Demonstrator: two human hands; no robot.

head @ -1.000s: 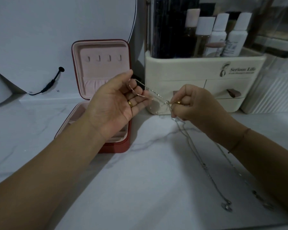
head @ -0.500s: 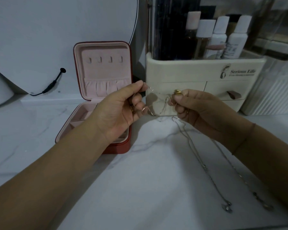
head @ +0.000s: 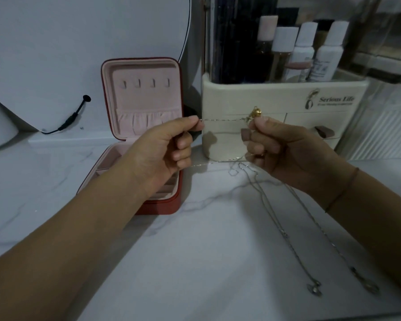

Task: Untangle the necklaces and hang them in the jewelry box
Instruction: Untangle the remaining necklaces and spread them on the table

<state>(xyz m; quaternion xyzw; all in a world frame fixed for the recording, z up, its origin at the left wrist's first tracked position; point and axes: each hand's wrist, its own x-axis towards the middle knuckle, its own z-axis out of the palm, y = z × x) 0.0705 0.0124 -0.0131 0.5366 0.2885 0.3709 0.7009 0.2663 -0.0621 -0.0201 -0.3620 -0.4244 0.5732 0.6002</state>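
While both hands pinch it, gold necklace point(head: 222, 120) stretches taut.

Left hand point(head: 162, 149) and right hand point(head: 285, 151) pinch a thin chain point(head: 222, 120) taut between them, gold pendant point(head: 256, 111) above the right grip, open jewelry box point(head: 146, 93) behind the left.

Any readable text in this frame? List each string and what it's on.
"Serious Life": printed beside a logo on the front of the cream organizer.
Line of print under that: too small and blurred to read.
Label on the rightmost white bottle: there is print, but it is unreadable.
Jewelry box: no text visible.
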